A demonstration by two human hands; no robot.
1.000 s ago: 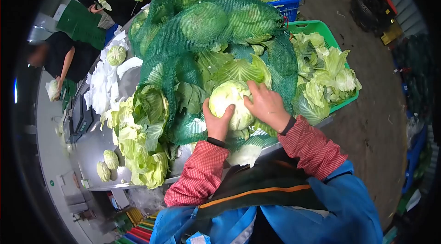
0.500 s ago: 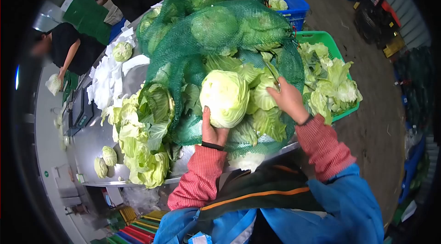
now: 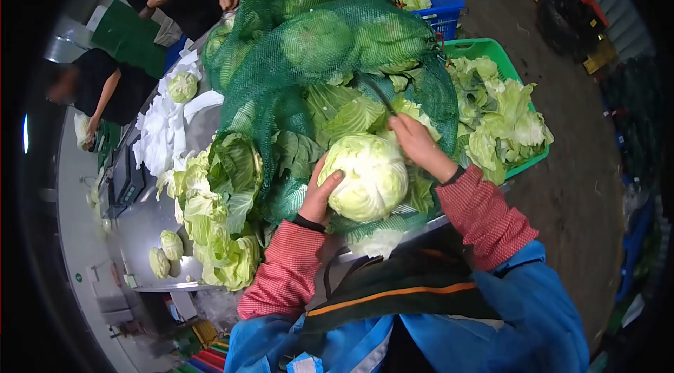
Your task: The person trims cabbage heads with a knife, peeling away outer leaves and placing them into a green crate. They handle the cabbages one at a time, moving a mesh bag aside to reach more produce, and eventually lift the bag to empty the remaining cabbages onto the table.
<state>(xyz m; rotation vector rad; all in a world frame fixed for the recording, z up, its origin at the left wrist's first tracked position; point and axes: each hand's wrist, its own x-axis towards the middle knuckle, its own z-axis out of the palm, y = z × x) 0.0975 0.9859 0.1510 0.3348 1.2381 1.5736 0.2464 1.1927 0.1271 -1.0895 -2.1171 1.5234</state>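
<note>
A pale green cabbage [image 3: 366, 178] rests in my left hand [image 3: 318, 196], which grips it from the left with the thumb on its side. My right hand [image 3: 420, 142], just above and to the right of the cabbage, is closed around a knife [image 3: 380, 95]. The knife's dark, narrow blade points up and left, away from the cabbage; its handle is mostly hidden in my fingers. Loose outer leaves [image 3: 347, 114] lie behind the cabbage on a green net sack [image 3: 284, 180].
Full net sacks of cabbages [image 3: 316, 43] pile up behind. To the right, a green crate [image 3: 507, 57] holds loose leaves; beyond it stands a blue crate [image 3: 444, 1]. A leaf heap [image 3: 225, 253] and small cabbages [image 3: 170, 244] lie left. Co-workers [image 3: 105, 85] stand across the metal table [image 3: 133, 246].
The cabbage has moved right and down and turned, showing its whitish, ribbed side. My right hand and the knife have shifted left, with the blade more plainly visible.
</note>
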